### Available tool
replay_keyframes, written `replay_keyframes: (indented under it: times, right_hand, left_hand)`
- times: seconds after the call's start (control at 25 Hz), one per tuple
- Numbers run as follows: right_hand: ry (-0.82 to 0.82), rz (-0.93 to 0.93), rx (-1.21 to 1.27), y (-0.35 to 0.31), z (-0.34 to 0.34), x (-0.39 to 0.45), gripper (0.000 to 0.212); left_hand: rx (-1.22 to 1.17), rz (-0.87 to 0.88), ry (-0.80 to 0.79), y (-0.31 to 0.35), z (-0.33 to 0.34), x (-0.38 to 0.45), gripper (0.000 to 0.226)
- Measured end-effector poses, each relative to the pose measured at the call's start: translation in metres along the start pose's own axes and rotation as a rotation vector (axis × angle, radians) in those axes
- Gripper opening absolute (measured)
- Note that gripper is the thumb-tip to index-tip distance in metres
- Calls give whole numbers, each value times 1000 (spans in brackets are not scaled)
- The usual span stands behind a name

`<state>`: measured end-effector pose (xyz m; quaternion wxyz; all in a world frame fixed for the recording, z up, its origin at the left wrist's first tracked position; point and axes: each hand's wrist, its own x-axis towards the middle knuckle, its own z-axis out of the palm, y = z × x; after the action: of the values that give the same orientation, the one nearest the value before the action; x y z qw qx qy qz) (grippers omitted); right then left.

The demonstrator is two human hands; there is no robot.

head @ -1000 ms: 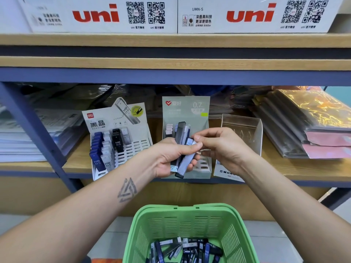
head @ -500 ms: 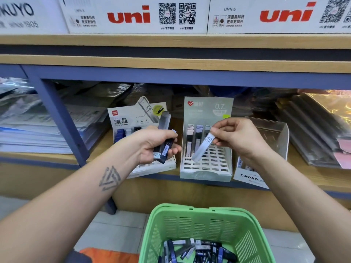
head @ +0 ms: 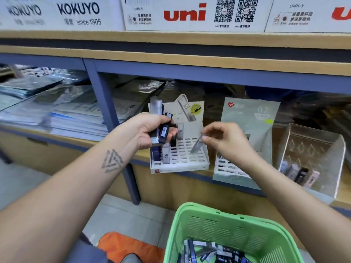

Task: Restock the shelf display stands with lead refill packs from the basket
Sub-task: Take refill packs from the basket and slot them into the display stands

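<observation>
My left hand (head: pixel 146 130) grips a small bunch of lead refill packs (head: pixel 163 130), dark and clear ones, in front of the white HB 0.5 display stand (head: pixel 190 162). My right hand (head: pixel 222 138) pinches one clear refill pack (head: pixel 197 146) by its top, tilted over the white stand's slotted grid. A few packs stand in the stand's left slots. The grey-green 0.7 display stand (head: pixel 250 118) is to the right, partly behind my right wrist. The green basket (head: pixel 224 226) at the bottom holds several more packs.
A clear acrylic bin (head: pixel 311 154) with a few packs stands on the shelf at the right. Stacks of plastic-wrapped paper (head: pixel 57 114) fill the shelf left of a blue upright post (head: pixel 106 111). White uni and KOKUYO boxes (head: pixel 186 14) sit on the shelf above.
The view has swung left. My right hand carried the single clear pack from the 0.7 stand over to the white HB 0.5 stand. My left hand keeps its bunch.
</observation>
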<state>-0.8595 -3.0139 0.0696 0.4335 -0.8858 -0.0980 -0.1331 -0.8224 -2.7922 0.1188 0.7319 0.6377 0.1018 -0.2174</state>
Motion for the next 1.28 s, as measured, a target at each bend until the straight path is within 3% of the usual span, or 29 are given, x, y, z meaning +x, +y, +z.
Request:
replay_keyframes:
  times: [0.16,0.32,0.64,1.28]
  right_hand:
    - [64,-25,-73,-4,25,20,11]
    - [155,-74,-247,-6,42,42,13]
    - [32,-105,-191,-21,55,59,10]
    - [105,4,-348,6,46,83,10]
  left_hand:
    - [-5,3,56,2,-21,1,19]
    - [2,36,81,3,-31,1,32]
    - [-9,28,106,6,-40,-1,17]
    - [-24,-35,71,3,-31,2,24]
